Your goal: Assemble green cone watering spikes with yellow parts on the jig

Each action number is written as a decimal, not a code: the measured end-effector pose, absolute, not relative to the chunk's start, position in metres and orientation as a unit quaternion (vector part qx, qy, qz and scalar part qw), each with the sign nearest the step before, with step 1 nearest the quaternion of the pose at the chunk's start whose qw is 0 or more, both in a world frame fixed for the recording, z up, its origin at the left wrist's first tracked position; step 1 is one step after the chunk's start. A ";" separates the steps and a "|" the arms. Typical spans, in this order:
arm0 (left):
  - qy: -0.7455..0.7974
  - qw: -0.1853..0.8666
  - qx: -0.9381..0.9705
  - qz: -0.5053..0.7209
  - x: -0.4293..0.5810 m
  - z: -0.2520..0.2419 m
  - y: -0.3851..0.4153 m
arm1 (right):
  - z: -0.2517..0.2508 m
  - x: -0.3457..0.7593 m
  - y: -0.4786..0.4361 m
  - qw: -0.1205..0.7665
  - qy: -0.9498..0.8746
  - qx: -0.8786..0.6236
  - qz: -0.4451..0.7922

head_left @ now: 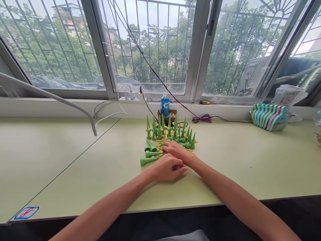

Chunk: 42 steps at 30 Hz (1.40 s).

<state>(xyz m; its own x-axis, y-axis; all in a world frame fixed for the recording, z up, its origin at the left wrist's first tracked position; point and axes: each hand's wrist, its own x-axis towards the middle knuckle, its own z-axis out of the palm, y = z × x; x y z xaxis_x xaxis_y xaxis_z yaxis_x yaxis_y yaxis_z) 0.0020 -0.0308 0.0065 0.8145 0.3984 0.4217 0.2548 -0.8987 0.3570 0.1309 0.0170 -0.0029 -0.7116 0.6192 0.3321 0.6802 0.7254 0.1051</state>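
A cluster of green plastic plant watering spikes with small yellow valves stands and lies on the table before me. Several upright spikes (159, 129) form rows at the back. Nearer to me, a lying spike (147, 161) points its tip toward my left hand (168, 167). That hand rests low by the table, its fingers loosely curled and its thumb apart, with nothing visible in it. My right hand (175, 149) reaches over the front of the cluster, fingers stretched out to the left above the loose pieces. What lies under its fingertips is hidden. My wrists are close together.
The pale green table (75, 187) runs along a windowsill. Behind the cluster stand a blue liquid bottle (165, 105) and a small cardboard box (172, 114). A coiled cable (204, 118) and a row of coloured plastic pieces (269, 117) are at the right. A white tube (72, 103) hangs at left.
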 end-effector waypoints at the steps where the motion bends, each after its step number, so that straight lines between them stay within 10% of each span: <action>1: 0.176 0.133 0.941 0.257 0.001 0.006 -0.029 | -0.003 0.132 0.017 0.138 -0.920 -0.351 -0.111; 13: 0.287 0.074 0.890 0.346 -0.023 0.029 0.000 | 0.000 0.155 0.012 0.261 -0.906 -0.335 0.008; 27: 0.452 0.024 0.889 0.070 -0.066 0.040 0.028 | 0.009 0.160 0.010 0.339 -0.856 -0.379 0.097; 42: 0.460 0.008 0.884 0.083 -0.070 0.026 0.046 | 0.002 0.161 0.014 0.431 -0.810 -0.387 0.092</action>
<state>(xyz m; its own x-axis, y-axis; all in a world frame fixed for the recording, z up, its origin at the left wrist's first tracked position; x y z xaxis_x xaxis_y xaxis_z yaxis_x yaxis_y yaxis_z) -0.0699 0.0462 0.0264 0.5624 0.8151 0.1394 0.8123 -0.5761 0.0912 0.1609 0.0142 0.0022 -0.3288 0.7057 0.6276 0.5470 0.6840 -0.4826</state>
